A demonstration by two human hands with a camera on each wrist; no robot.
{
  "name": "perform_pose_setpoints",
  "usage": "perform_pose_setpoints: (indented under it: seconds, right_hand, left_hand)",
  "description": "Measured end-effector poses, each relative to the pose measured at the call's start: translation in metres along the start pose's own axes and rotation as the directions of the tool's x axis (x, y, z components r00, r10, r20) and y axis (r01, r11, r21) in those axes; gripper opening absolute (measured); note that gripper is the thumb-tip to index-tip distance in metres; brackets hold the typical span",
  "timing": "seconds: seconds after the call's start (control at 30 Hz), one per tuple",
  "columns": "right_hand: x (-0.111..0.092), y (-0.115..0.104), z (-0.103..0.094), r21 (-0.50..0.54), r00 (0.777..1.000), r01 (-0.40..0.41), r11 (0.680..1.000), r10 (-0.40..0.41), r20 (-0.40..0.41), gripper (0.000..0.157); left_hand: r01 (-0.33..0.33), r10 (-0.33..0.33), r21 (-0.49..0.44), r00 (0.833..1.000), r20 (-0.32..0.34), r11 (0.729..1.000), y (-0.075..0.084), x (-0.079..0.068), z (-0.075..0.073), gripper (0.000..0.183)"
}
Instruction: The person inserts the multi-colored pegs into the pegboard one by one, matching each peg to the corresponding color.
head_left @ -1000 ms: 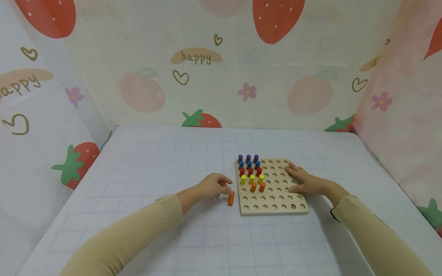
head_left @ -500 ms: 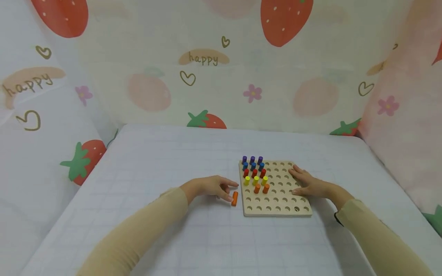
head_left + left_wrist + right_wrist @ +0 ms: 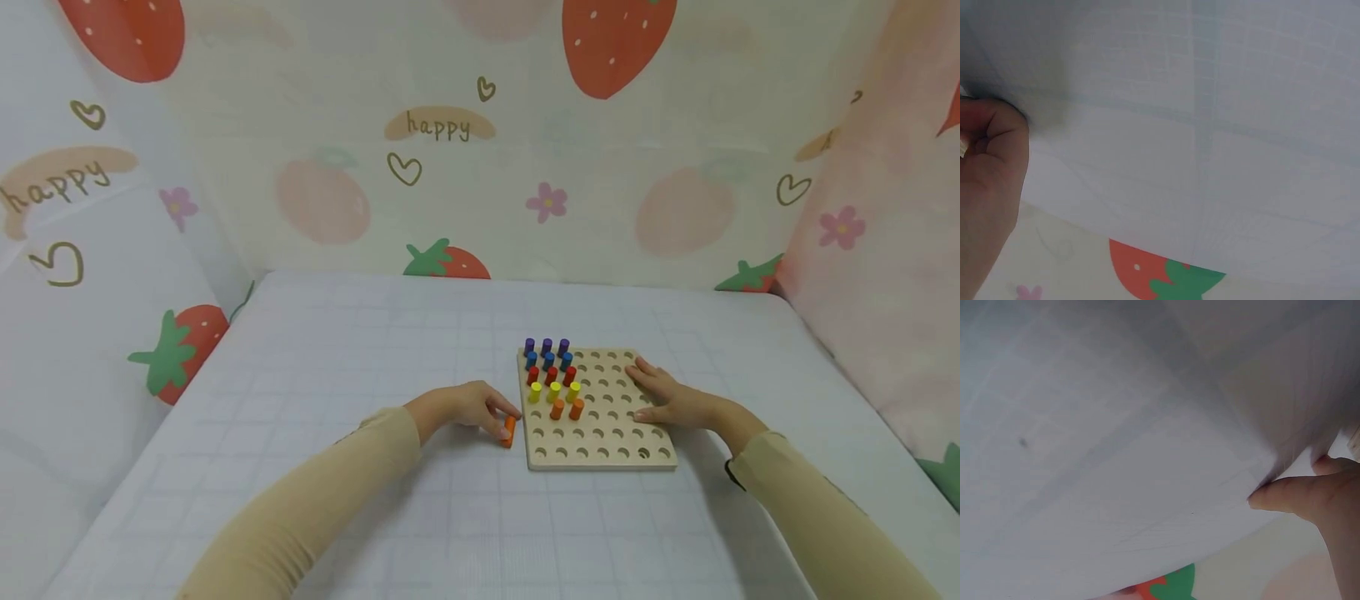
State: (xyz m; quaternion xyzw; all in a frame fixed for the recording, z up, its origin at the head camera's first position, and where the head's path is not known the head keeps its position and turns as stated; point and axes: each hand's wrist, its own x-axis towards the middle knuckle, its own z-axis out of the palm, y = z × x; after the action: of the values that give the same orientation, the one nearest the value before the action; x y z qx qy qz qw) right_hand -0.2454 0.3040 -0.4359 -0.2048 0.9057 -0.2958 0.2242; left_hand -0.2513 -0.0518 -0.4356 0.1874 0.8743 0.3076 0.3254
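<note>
My left hand (image 3: 474,406) pinches an orange peg (image 3: 509,430) between thumb and fingers, just left of the wooden pegboard (image 3: 600,454). This peg is on or very near the table. With fingers spread, my right hand (image 3: 667,398) rests on the board's right side. Rows of purple pegs (image 3: 547,345), blue pegs (image 3: 549,361), red pegs (image 3: 551,376) and yellow pegs (image 3: 554,392) stand in the holes on the left. Below them are two orange pegs (image 3: 566,409), the leftmost hole of their row bare. The left wrist view shows only part of the left hand (image 3: 997,144).
A white checked cloth covers the table (image 3: 360,333). Behind it rises a curtain (image 3: 450,200) printed with strawberries, and similar cloth hangs at both sides. In the board, round holes fill the right part and the front rows.
My left hand's fingers drew back from the loose orange peg, spread, then closed round it with the thumb. The right hand stays on the board. The head view shifted slightly.
</note>
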Motion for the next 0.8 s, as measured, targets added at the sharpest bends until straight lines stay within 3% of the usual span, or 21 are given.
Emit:
perform_pose_setpoints:
  seconds: [0.2,0.5,0.8]
  right_hand:
    - [-0.0002,-0.0022,-0.0005,0.015,1.000,-0.002,1.000,0.002,0.004,0.089]
    - [0.0004,-0.0032,-0.0013,-0.011,1.000,-0.004,1.000,0.004,0.003,0.089]
    - [0.0001,-0.0041,-0.0010,0.004,1.000,-0.015,1.000,0.015,0.004,0.087]
  left_hand:
    - [0.009,-0.010,-0.024,0.999,-0.034,1.000,-0.0004,0.0030,0.0029,0.031]
    - [-0.015,0.015,0.011,0.997,-0.077,1.000,-0.0013,0.0019,0.0065,0.017]
    - [-0.003,-0.002,-0.034,0.991,-0.136,0.999,-0.0016,0.0010,0.0102,0.009]
